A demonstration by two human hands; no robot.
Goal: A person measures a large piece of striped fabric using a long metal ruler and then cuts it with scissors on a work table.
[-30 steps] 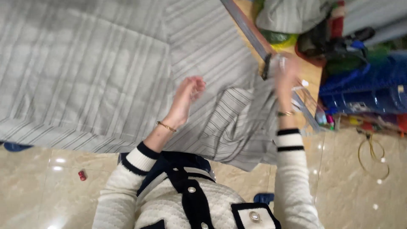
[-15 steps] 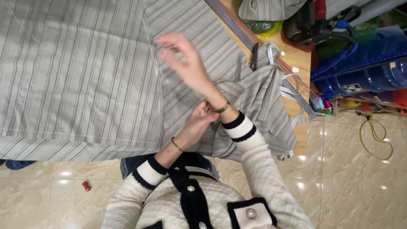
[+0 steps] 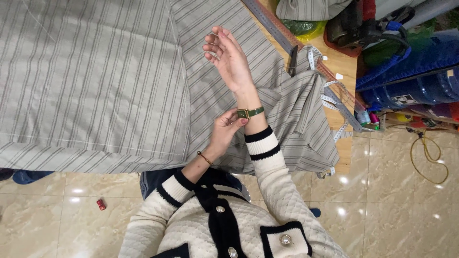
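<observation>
My right hand is raised above the grey striped fabric, palm turned left, fingers loosely apart and holding nothing. A green-strapped wristwatch sits on that wrist, just above a white cuff with black bands. My left hand reaches up from below, and its fingertips pinch the watch strap at the buckle. A thin gold bracelet circles my left wrist. The fabric lies spread over a wooden table and bunches up at the right.
A long metal ruler and a white measuring tape lie along the table's right side, with a dark tool beside them. Blue water jugs and clutter stand at right. A yellow cord and a small red object lie on the tiled floor.
My right hand swung from the ruler at the table's right to above the fabric. My left hand left the fabric and closed on the watch at my right wrist.
</observation>
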